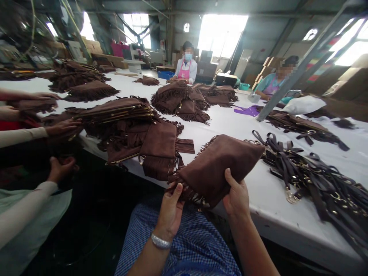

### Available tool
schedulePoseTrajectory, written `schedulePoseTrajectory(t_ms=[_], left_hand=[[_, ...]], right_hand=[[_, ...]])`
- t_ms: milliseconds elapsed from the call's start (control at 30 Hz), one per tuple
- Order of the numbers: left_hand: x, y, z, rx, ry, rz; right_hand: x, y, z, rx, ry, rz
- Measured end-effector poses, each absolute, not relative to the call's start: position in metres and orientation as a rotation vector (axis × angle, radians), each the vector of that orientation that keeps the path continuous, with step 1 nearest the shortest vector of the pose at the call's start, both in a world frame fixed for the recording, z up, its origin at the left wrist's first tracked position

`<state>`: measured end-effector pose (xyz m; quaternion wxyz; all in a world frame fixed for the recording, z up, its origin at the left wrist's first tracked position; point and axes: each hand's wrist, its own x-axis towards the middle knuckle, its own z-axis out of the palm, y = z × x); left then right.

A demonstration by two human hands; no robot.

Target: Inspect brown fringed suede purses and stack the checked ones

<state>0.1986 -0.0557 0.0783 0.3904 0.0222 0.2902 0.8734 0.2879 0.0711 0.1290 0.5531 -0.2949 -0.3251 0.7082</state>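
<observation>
A brown fringed bag (221, 165) is held tilted above my lap at the table's front edge. My left hand (172, 209) pinches its fringed lower left corner, thumb on top. My right hand (238, 193) grips the near right side, with the thumb lying across the brown face and the other fingers hidden beneath. Fringe strands hang along the bag's left and near edges. Just left of it, another brown fringed bag (159, 143) lies on the table beside a stack of similar bags (115, 111) with gold zips.
Dark straps with metal clasps (313, 176) are heaped on the white table (207, 126) at right. More bag piles (181, 99) lie farther back. A slanted metal pole (281, 84) rises from the table. Co-workers' hands (61, 168) handle bags at left; two people sit across.
</observation>
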Motion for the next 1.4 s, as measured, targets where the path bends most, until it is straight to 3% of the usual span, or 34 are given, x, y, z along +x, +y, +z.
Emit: schedulePoseTrajectory(t_ms=[200, 367, 500, 600, 700, 1067, 1233, 1400], left_hand=[[0.195, -0.077, 0.084, -0.035, 0.114, 2.139], [0.168, -0.128, 0.068, -0.07, 0.098, 2.133], [0.158, -0.147, 0.048, -0.105, 0.406, 2.272], [0.172, -0.121, 0.046, 0.046, 0.876, 2.066], [0.193, -0.083, 0.059, 0.302, 0.979, 1.939], [0.206, -0.063, 0.102, 0.085, 0.694, 2.127], [0.196, -0.075, 0.097, -0.01, 0.043, 1.927], [0.175, -0.127, 0.067, -0.001, -0.066, 1.892]], right_hand=[[0.288, 0.084, 0.112, -0.786, -0.654, 1.777], [0.296, 0.105, 0.112, -0.724, -0.668, 1.655], [0.303, 0.118, 0.125, -0.661, -0.662, 1.498], [0.301, 0.111, 0.135, -0.649, -0.703, 1.521], [0.294, 0.092, 0.14, -0.655, -0.739, 1.561], [0.289, 0.071, 0.137, -0.64, -0.746, 1.631], [0.293, 0.081, 0.137, -0.664, -0.703, 1.631], [0.306, 0.107, 0.141, -0.629, -0.649, 1.553]])
